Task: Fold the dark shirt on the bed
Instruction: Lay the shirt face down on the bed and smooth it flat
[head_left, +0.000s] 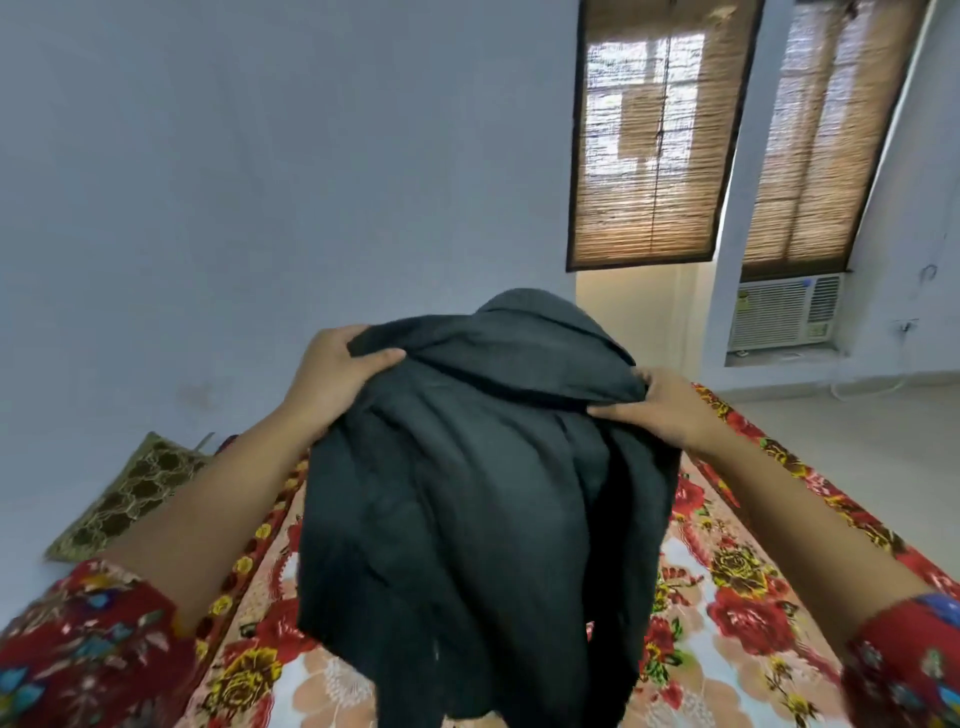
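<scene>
- Room: plain pale wall (234, 182) fills the left and centre; light floor (857, 431) at far right.
- Two tall windows, each covered by a brown woven blind (654, 135), daylight showing through the slats; a second blind (826, 140) hangs to its right.
- Bed (737, 587) runs away from the camera, covered in a floral spread of red roses and yellow blooms with a red border.
- Dark shirt (467, 493) held up above the bed, bunched at the top, its lower part hanging down in folds.
- White window air conditioner (787, 314) set below the right blind.
- Olive patterned cushion (130, 493) at the bed's left edge, against the wall.
- Left hand (337, 379) grips the shirt's top left, thumb over the cloth, fingers behind it.
- Right hand (670, 410) pinches the top right, thumb on the front.
- Red floral sleeves (88, 649) on both forearms.
</scene>
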